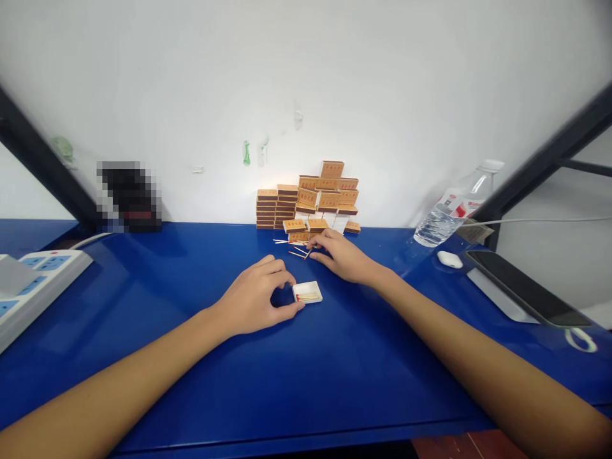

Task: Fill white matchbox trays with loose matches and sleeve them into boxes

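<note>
My left hand [253, 296] grips the left end of a small white matchbox tray [312, 285] between thumb and fingers on the table. Several red-tipped matches [310, 297] lie side by side in the tray, along its near side. Beyond it, my right hand [345, 256] is closed in a pinch, with a match [308, 254] at its fingertips. Loose matches [297, 255] are scattered on the table beside those fingers; the hand partly covers this spot. Just behind stand closed matchboxes [328, 202], orange with dark sides, piled up against the wall.
The blue table [287, 382] meets a white wall. At left are a power strip [52, 280] and a pixelated dark object [131, 197]. To the right stand a tilted water bottle [454, 207], a white earbud case [450, 259] and a phone [526, 287] on a stand.
</note>
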{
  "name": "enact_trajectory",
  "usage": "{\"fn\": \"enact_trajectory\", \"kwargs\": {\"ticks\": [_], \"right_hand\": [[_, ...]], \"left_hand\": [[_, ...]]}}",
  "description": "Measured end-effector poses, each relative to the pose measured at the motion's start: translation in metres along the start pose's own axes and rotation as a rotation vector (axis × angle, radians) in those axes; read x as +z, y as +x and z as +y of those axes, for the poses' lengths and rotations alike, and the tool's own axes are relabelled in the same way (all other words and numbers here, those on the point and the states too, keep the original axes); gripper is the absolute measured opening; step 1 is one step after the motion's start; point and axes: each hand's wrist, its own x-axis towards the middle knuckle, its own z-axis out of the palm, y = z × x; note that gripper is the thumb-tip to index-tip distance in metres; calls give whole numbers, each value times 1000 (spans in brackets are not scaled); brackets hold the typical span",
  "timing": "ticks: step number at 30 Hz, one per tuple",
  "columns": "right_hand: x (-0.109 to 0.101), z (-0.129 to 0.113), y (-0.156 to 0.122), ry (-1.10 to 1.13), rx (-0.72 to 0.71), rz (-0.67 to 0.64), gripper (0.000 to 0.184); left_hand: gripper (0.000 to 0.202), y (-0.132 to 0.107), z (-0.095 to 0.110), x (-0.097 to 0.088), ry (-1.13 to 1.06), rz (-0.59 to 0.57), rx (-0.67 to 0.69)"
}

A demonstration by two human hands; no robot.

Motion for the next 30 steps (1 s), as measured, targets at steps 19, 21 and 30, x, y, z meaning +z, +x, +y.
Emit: {"fn": "enact_trajectory", "kwargs": {"ticks": [19,21,30], "right_hand": [[-2,-54,-22,173,16,-38,12],[4,-43,-14,162,89,85,11],[27,-16,7,21,169,136,9]], "left_hand": [[24,1,-3,3,80,59,-79],[24,1,-1,3,66,45,-50],[25,2,0,3,46,20,-12]]}}
